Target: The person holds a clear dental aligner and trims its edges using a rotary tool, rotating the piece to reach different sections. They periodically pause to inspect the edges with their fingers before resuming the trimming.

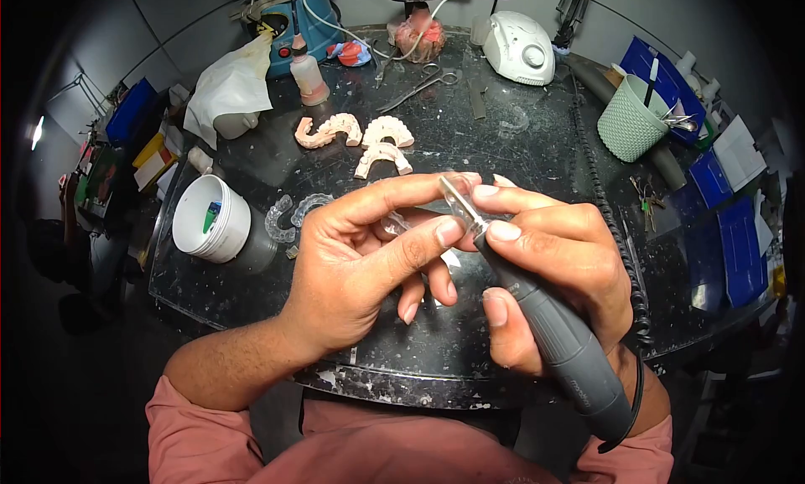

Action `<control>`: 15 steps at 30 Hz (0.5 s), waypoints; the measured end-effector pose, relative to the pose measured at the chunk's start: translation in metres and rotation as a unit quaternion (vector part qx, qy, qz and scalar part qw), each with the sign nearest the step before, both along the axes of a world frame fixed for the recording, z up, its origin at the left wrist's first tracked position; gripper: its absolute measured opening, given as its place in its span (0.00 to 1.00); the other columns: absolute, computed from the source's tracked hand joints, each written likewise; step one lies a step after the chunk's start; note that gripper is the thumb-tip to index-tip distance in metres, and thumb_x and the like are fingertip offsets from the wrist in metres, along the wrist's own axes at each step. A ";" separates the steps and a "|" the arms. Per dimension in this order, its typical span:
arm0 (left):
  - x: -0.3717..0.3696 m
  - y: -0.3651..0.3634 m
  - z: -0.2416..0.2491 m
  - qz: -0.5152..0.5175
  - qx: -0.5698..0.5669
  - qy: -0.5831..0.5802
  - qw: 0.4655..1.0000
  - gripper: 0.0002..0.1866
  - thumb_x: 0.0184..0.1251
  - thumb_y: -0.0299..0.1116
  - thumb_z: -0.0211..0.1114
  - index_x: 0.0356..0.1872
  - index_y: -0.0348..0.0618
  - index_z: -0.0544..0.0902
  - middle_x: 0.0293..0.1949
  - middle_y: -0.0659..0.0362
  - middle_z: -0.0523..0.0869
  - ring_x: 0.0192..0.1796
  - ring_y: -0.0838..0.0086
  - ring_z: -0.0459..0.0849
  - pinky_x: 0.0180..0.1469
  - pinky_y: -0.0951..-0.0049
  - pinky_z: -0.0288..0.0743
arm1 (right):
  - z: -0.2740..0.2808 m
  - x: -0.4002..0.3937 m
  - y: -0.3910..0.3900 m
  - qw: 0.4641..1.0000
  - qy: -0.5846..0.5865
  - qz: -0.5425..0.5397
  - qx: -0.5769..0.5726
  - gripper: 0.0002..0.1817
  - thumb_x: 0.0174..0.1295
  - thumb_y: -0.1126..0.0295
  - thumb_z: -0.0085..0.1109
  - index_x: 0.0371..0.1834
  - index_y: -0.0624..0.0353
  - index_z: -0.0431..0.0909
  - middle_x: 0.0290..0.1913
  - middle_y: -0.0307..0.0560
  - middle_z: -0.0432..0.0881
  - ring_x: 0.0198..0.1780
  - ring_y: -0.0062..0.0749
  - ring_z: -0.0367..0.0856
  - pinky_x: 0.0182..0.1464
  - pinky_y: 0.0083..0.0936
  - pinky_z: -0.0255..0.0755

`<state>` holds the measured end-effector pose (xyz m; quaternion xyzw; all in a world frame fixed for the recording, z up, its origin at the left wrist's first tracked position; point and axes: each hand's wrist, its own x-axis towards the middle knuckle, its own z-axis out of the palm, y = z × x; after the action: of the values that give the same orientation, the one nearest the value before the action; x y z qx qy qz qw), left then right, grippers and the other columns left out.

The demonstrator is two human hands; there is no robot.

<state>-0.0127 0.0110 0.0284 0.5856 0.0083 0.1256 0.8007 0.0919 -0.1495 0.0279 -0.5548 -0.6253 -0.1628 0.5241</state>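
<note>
Near the middle of the view, my left hand (pixel 360 266) pinches a clear plastic dental tray (pixel 457 201) between thumb and index finger. My right hand (pixel 562 266) is wrapped round a dark grey rotary handpiece (pixel 566 341), whose tip is at the clear tray. The fingertips of both hands are close together around the tray, and they partly hide it. Beyond my hands lie pale dental models (pixel 383 160), and two more clear trays (pixel 279 218) rest on the black table to the left of my left hand.
A white tub (pixel 212 219) stands at the left of the black table (pixel 394 379). Farther back are a pink-filled bottle (pixel 309 80), scissors (pixel 419 88) and a white control box (pixel 518 50). At the right are a green woven cup (pixel 631 119) and a coiled black cord (pixel 616 224).
</note>
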 end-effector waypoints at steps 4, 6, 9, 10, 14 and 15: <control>0.000 -0.001 0.002 0.008 0.014 0.012 1.000 0.18 0.71 0.25 0.61 0.60 0.35 0.77 0.40 0.52 0.87 0.27 0.81 0.84 0.21 0.87 0.72 | 0.001 0.001 -0.003 1.000 0.017 -0.002 -0.007 0.18 0.60 0.72 0.61 0.51 0.67 0.72 0.44 0.57 0.75 0.54 0.54 0.82 0.60 0.51 0.74; 0.000 0.002 -0.003 0.009 0.014 -0.004 1.000 0.18 0.70 0.25 0.62 0.59 0.35 0.78 0.40 0.53 0.87 0.27 0.82 0.84 0.21 0.88 0.72 | 0.005 0.003 -0.004 0.999 0.000 0.033 -0.032 0.18 0.61 0.72 0.60 0.53 0.66 0.70 0.45 0.57 0.75 0.54 0.53 0.81 0.60 0.52 0.74; 0.001 0.002 -0.001 0.024 0.035 -0.014 0.999 0.18 0.70 0.26 0.63 0.59 0.36 0.78 0.42 0.55 0.87 0.27 0.84 0.82 0.23 0.87 0.73 | 0.000 0.001 -0.003 1.000 0.012 0.009 -0.009 0.19 0.61 0.70 0.61 0.52 0.66 0.71 0.44 0.58 0.75 0.54 0.54 0.81 0.61 0.52 0.73; 0.000 0.003 -0.001 0.029 0.071 -0.014 0.997 0.17 0.70 0.25 0.62 0.58 0.35 0.78 0.45 0.52 0.86 0.28 0.82 0.83 0.23 0.86 0.73 | -0.003 0.002 -0.001 1.000 0.020 0.006 -0.003 0.19 0.61 0.69 0.62 0.52 0.66 0.71 0.44 0.57 0.76 0.53 0.55 0.81 0.61 0.53 0.73; 0.003 -0.001 -0.006 0.091 0.145 -0.079 0.982 0.16 0.69 0.24 0.62 0.56 0.34 0.79 0.50 0.51 0.86 0.31 0.81 0.82 0.27 0.86 0.73 | 0.000 0.003 -0.002 0.999 0.025 0.038 -0.010 0.19 0.61 0.68 0.62 0.51 0.67 0.72 0.43 0.57 0.76 0.53 0.56 0.81 0.62 0.54 0.71; 0.002 -0.001 -0.005 0.090 0.145 -0.078 0.982 0.16 0.69 0.24 0.62 0.56 0.34 0.79 0.50 0.51 0.86 0.31 0.81 0.82 0.27 0.86 0.73 | -0.001 0.003 -0.002 0.999 0.026 0.038 -0.011 0.19 0.61 0.68 0.62 0.51 0.67 0.72 0.43 0.57 0.76 0.53 0.56 0.81 0.62 0.54 0.71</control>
<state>-0.0108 0.0103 0.0234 0.6806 -0.0194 0.2426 0.6911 0.0948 -0.1514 0.0267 -0.5405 -0.6337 -0.1216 0.5399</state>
